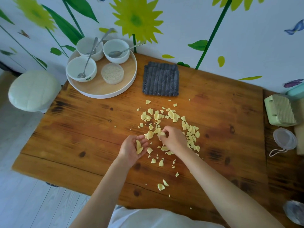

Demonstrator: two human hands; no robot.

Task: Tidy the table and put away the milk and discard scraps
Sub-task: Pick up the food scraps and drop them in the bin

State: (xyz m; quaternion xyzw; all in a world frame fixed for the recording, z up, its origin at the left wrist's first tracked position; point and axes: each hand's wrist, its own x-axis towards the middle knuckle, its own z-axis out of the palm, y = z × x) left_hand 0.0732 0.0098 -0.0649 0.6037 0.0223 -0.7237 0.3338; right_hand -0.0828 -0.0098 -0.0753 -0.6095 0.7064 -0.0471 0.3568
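Head view: left hand (134, 148) cupped, grip curled round a few scraps (138, 146); right hand (172, 139) pinches one more among those scattered on the bench (82, 129).

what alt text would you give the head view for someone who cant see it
A person's right hand pinches one of many pale yellow scraps scattered on a wooden table, while the left hand cups a few more. Farther back sit a round tray of white bowls with spoons and a folded grey cloth.
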